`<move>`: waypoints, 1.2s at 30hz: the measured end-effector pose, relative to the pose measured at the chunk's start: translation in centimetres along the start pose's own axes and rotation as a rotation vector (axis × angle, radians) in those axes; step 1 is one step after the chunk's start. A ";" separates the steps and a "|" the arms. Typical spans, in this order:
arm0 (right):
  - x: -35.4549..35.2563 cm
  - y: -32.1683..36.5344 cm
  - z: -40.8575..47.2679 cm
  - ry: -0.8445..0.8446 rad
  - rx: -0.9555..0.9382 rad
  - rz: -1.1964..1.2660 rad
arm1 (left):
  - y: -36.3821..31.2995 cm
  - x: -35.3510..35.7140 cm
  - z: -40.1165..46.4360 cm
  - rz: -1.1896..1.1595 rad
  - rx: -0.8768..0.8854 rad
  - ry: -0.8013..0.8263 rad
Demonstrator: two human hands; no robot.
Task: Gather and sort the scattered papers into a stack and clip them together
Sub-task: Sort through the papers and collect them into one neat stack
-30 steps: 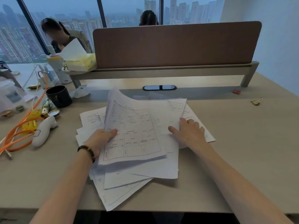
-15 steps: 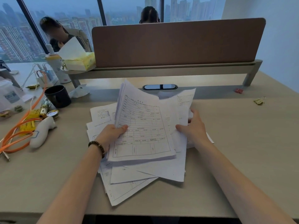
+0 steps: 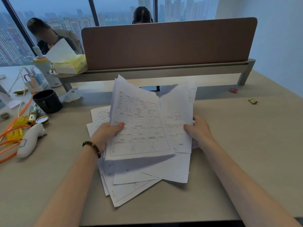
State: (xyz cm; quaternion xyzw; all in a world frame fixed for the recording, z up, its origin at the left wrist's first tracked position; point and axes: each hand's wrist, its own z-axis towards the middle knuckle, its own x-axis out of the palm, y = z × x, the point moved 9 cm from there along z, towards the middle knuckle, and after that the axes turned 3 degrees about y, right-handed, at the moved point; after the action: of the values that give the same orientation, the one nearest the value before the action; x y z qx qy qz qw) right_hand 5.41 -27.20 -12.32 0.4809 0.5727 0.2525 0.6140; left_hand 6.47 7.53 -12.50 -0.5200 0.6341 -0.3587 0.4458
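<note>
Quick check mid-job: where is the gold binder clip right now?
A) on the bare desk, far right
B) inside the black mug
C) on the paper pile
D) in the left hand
A: the gold binder clip lies on the beige desk, right of both paper-holding hands.

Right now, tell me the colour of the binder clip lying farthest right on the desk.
Gold, a small metal binder clip, clearest in the head view.

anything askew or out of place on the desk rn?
Yes: the papers are fanned at clashing angles, corners jutting toward the desk's near edge, nothing squared. Left hand and right hand hold lifted sheets apart. The gold binder clip sits far right.
</note>
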 end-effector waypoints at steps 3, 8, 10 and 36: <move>-1.0 -0.2 0.0 -0.015 -0.011 -0.071 | 0.6 -0.8 -0.4 -0.045 -0.048 -0.017; -2.3 -0.1 -0.4 -0.104 -0.061 -0.093 | 2.4 -1.0 -0.8 -0.056 -0.098 -0.007; -1.8 -0.2 -0.7 -0.066 -0.041 -0.045 | 2.7 -0.8 -0.8 -0.052 -0.097 0.000; -8.7 13.4 -5.1 0.250 -0.137 0.684 | 0.2 0.0 -1.1 0.099 0.074 0.008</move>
State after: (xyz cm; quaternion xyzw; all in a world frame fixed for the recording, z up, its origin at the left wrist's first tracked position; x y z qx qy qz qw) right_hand 1.94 -27.62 4.08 0.5677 0.4312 0.5378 0.4501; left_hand 5.33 7.57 -12.33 -0.4699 0.6470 -0.3616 0.4794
